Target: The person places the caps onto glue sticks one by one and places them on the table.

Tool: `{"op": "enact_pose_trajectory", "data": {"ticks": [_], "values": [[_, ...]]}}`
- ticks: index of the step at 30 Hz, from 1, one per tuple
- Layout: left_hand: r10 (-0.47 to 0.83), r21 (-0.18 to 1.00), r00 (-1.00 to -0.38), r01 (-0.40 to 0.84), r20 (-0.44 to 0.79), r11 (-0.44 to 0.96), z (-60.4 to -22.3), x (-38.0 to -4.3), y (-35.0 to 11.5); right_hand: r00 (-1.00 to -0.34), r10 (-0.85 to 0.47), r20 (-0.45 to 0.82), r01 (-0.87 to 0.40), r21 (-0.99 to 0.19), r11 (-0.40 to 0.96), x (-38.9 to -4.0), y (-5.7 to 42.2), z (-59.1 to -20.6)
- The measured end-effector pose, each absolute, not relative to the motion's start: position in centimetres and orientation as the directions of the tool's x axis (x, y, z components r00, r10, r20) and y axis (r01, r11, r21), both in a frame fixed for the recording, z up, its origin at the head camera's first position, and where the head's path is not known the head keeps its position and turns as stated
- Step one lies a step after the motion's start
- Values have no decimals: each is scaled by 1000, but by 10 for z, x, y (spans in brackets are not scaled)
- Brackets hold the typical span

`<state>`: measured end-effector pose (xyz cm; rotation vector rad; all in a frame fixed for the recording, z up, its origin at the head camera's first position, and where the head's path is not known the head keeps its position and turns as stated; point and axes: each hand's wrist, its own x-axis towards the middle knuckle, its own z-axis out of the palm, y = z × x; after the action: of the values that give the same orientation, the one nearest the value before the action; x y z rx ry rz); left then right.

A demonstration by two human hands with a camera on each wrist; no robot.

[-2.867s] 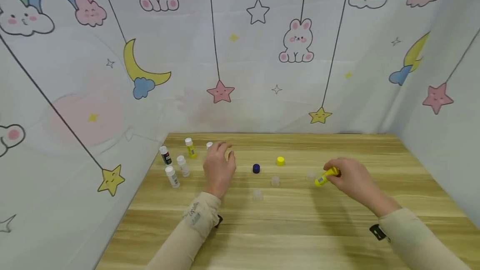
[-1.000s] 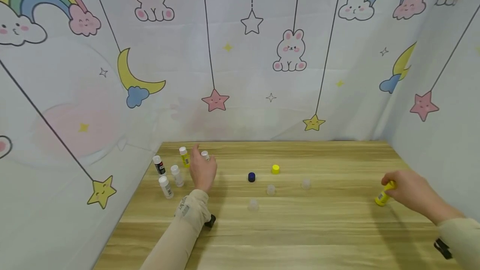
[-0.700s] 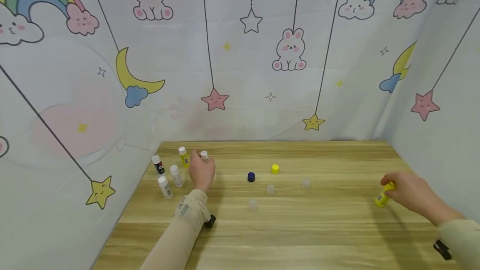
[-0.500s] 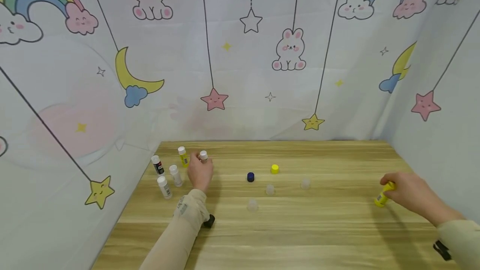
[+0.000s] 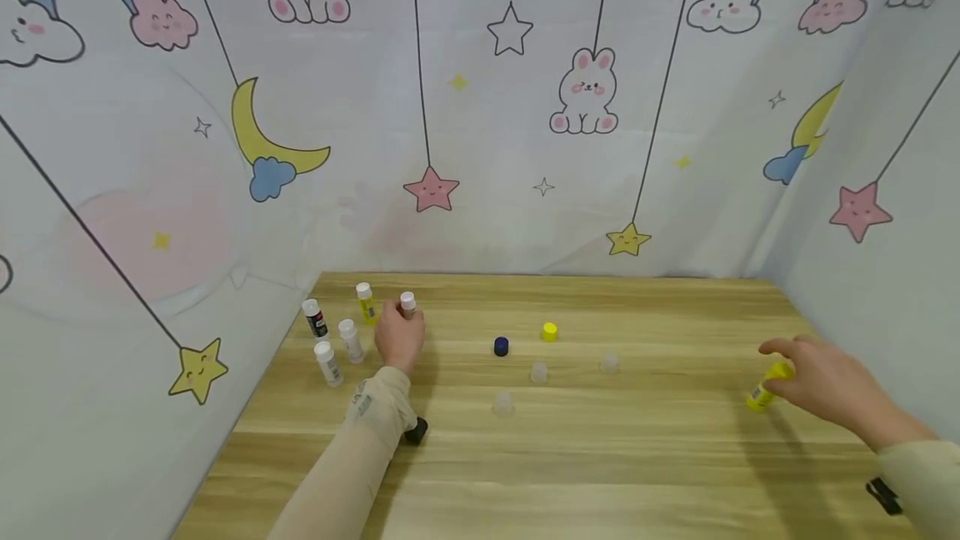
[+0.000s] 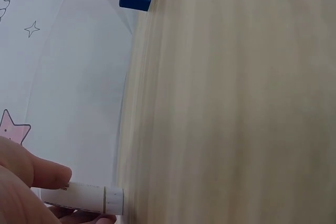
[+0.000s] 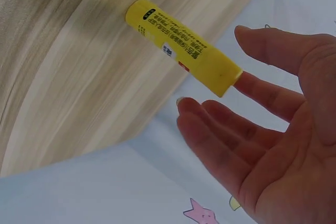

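Note:
My left hand (image 5: 400, 338) grips a white glue stick (image 5: 408, 304) that stands at the back left of the table. In the left wrist view, thumb and fingers lie on both sides of its white barrel (image 6: 79, 198). Over at the right, a yellow glue stick (image 5: 765, 388) stands on its end on the table. Around its top my right hand (image 5: 828, 386) is spread, thumb clear of the barrel in the right wrist view; one finger passes close behind the upper end, and I cannot tell whether it touches.
Left of my left hand stand several white-capped glue sticks: a yellow one (image 5: 366, 307), a black one (image 5: 315, 320) and white ones (image 5: 328, 365). Mid-table lie a dark blue cap (image 5: 501, 347), a yellow cap (image 5: 550, 332) and clear caps (image 5: 539, 372). A printed curtain borders the table.
My right hand carried the yellow glue stick rightward, then loosened its fingers from it. My left hand moved left and closed its fingers on the white glue stick.

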<state>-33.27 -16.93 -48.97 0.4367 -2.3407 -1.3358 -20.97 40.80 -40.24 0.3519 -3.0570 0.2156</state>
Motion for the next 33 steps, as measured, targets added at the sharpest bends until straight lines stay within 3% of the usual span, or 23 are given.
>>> {"op": "enact_pose_trajectory", "data": {"ticks": [7, 19, 33], "values": [[-423, 854, -884, -55, 199, 518, -486, -330, -171, -980, -196, 41, -199, -126, 972, -208, 403, -394], [-373, 840, -884, 40, 283, 542, -471, -325, -170, -967, -222, 124, -235, -101, 967, -215, 383, -385], [-323, 821, -876, 131, 359, 556, -447, -305, -154, -954, -254, 159, -275, -123, 954, -235, 331, -376]]}}
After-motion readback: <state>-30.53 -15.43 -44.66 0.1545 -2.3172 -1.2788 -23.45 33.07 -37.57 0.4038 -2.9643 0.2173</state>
